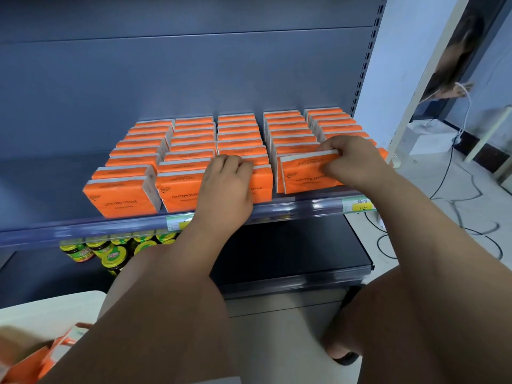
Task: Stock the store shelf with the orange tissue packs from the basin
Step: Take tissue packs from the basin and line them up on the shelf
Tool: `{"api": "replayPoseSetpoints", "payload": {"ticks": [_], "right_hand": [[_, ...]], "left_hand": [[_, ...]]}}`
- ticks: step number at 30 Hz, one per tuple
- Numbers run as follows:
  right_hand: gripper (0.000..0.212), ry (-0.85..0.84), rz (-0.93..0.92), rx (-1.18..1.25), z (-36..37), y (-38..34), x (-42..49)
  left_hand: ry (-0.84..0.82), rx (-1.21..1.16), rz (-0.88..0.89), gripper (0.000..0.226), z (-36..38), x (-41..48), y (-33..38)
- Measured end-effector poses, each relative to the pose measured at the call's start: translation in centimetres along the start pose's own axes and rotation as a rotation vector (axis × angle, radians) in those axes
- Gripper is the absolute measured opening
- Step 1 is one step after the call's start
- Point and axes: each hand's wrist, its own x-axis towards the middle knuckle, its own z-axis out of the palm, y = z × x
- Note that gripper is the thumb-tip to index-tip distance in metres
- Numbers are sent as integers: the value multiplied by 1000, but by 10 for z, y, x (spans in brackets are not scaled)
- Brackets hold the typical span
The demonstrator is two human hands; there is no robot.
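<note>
Right grip [350, 159] pinches the top edge of a tilted orange tissue pack [304, 174], which fronts the fourth row on the shelf [55, 178]. Left grip [225, 189] lies with curled fingers over the third row's front packs [263, 184]; whether it grasps them cannot be told. Jars [110, 253] stand below.

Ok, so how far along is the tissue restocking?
Mostly done: five rows of orange packs stand on the shelf. In hand: the right hand pinches the fourth row's front pack, the left hand grips the middle row's front pack. Left: some loose packs, blurred, in the basin.
</note>
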Motion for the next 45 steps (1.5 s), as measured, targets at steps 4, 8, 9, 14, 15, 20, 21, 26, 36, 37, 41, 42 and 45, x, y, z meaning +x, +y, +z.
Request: {"api": "replayPoseSetpoints", "payload": {"ticks": [4, 8, 9, 14, 15, 20, 21, 26, 36, 37, 41, 42, 45], "right_hand": [[40, 24, -37, -36, 5, 1, -1], [41, 43, -75, -84, 12, 5, 2], [40, 42, -84, -103, 13, 5, 3], [43, 69, -70, -190, 21, 13, 8], [43, 82, -64, -186, 22, 15, 8], [43, 97, -87, -250, 30, 15, 8], [43, 102, -94, -272, 31, 13, 7], [46, 157, -118, -406, 35, 2, -6], [27, 167, -194, -557, 67, -21, -28], [27, 167, -182, -548, 69, -21, -28], [28, 151, -97, -470, 71, -18, -22], [29, 150, -90, -461, 72, -17, -21], [30, 148, -89, -470, 75, -17, -20]], "left_hand": [[46, -73, 91, 52, -1, 0, 17], [19, -112, 154, 60, 4, 2, 30], [8, -111, 154, 61, 6, 3, 32], [-13, -99, 123, 56, 12, 7, 37], [-15, -94, 116, 55, 13, 7, 37], [-38, -75, 70, 50, 15, 7, 41], [-45, -71, 65, 50, 15, 7, 41], [-47, -70, 47, 51, 14, 6, 44], [58, -80, -41, 48, -4, -4, 36], [45, -74, -38, 47, -5, -5, 35], [-48, -82, -37, 47, -5, -7, 35], [-65, -76, -39, 47, -4, -7, 35], [-89, -66, -31, 49, -2, -7, 35]]}}
